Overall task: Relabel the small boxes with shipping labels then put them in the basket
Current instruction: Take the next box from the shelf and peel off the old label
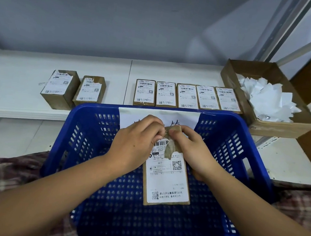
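1. A small brown box [166,176] is held over the basket [84,129]. Its white label [168,188] is torn and curled at the top.
2. Behind the basket, two boxes [60,88] with ripped labels sit to the left, then five boxes [187,98] in a row.
3. The basket has a white paper [131,117] on its far wall. Right of the basket, a tray [276,128] holds paper scraps [267,102].
4. The left hand [136,144] pinches the label's top. The right hand [191,150] grips the box's top.

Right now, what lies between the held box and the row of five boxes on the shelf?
Head view: the blue basket's far rim and a white paper sheet hung over it.
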The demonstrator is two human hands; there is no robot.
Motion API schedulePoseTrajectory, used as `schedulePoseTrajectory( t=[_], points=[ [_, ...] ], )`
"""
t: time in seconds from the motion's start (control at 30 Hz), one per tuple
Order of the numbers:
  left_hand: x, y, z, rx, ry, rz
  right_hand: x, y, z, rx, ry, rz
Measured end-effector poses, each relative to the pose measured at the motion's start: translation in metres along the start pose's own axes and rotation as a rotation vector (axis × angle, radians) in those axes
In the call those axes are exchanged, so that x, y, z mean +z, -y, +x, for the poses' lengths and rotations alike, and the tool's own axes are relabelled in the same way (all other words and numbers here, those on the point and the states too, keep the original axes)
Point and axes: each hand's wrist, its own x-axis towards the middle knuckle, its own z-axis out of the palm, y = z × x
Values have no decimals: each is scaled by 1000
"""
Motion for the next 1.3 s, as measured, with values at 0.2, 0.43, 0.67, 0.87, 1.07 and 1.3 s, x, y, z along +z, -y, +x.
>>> schedulePoseTrajectory(
  t=[0.2, 0.43, 0.67, 0.87, 1.07, 1.3],
  points=[
    [0, 1, -2, 74, -31, 26, -2, -3, 2, 46, 30, 25],
    [0, 3, -3, 104, -48, -5, -5, 2, 0, 60, 123, 97],
    [-10, 6, 2, 21, -2, 9, -5, 2, -2, 72, 108, 152],
    [-7, 9, 2, 10, -52, 32, -3, 3, -4, 82, 38, 194],
    [-6, 0, 0, 119, -62, 26, -1, 3, -8, 76, 52, 100],
    [-2, 1, -1, 186, -25, 40, 1, -2, -7, 98, 66, 30]
  ],
)
